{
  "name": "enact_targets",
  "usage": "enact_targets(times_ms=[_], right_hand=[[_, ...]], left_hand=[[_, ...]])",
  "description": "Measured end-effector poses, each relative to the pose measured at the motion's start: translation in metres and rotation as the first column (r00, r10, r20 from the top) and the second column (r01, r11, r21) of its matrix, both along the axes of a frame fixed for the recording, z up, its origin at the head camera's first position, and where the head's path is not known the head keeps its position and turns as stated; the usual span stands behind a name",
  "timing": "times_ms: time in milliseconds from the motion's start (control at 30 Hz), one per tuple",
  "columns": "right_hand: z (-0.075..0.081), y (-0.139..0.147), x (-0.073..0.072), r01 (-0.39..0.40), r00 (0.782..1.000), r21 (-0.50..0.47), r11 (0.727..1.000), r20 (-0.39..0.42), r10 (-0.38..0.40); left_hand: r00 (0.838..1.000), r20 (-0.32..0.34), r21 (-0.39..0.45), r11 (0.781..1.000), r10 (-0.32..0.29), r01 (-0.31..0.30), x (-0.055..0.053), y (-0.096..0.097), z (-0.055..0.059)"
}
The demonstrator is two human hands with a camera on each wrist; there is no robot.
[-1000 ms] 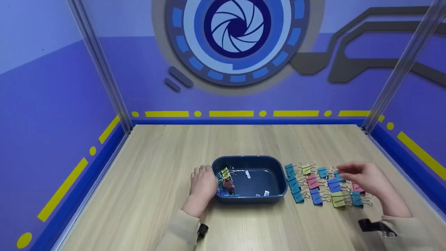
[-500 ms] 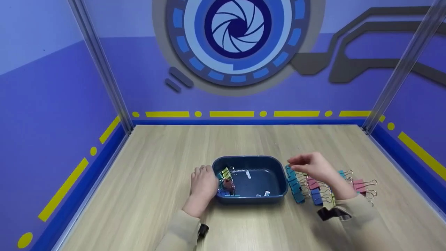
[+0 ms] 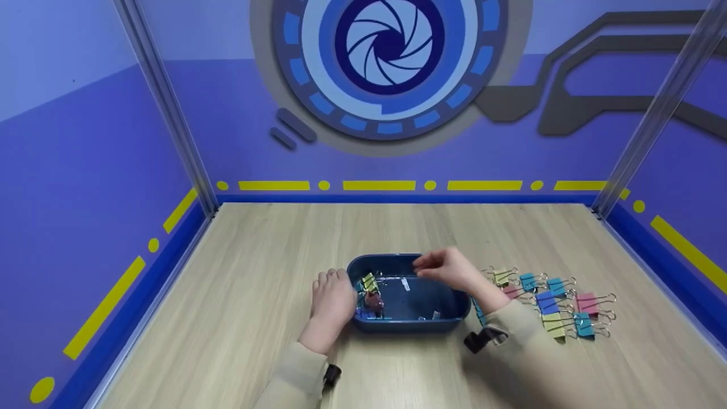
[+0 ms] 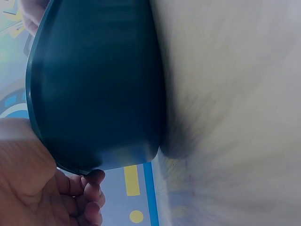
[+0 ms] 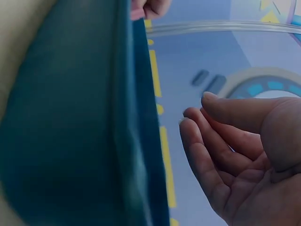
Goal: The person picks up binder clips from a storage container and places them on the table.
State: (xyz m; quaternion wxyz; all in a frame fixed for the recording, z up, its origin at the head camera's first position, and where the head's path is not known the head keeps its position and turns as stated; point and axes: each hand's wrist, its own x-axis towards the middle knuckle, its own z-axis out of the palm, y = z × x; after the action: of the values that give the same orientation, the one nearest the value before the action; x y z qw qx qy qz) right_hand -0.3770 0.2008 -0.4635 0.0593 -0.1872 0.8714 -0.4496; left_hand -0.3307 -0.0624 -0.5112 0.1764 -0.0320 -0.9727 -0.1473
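My left hand grips the left end of a dark blue plastic tub, its fingertips curled at the tub's rim in the left wrist view. Inside the tub, at its left end, lies a small heap of binder clips, with a yellow clip and a dark red clip on top. My right hand hovers above the tub's right end. Its fingers are loosely bent, and the right wrist view shows a gap between thumb and fingertips with nothing held. The forearm partly hides the clips at the right.
Rows of binder clips lie on the wooden table right of the tub, among them a blue clip, a pink clip and a yellow-green clip. Small pale labels are on the tub floor. Blue panels enclose the table.
My right hand has travelled left from above the far-right clips, across the rows, to over the tub. My left hand and the tub stay put.
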Motion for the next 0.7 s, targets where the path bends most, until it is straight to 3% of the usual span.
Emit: enact_targets(times_ms=[233,467,700], right_hand=[[-0.012,-0.031,-0.008,-0.005,1.000,0.042,0.999,-0.011,0.006],[-0.020,-0.056,-0.014,0.032,0.998,0.094,0.995,0.042,-0.036],[-0.027,-0.070,-0.018,-0.001,1.000,0.088,0.996,0.009,0.000]], left_hand=[[1.000,0.007,0.004,1.000,-0.002,0.002,-0.001,0.000,0.000],[1.000,0.029,0.017,1.000,-0.001,0.000,-0.002,0.000,0.000],[0.999,0.033,0.029,1.000,-0.002,0.001,-0.001,0.001,0.000]])
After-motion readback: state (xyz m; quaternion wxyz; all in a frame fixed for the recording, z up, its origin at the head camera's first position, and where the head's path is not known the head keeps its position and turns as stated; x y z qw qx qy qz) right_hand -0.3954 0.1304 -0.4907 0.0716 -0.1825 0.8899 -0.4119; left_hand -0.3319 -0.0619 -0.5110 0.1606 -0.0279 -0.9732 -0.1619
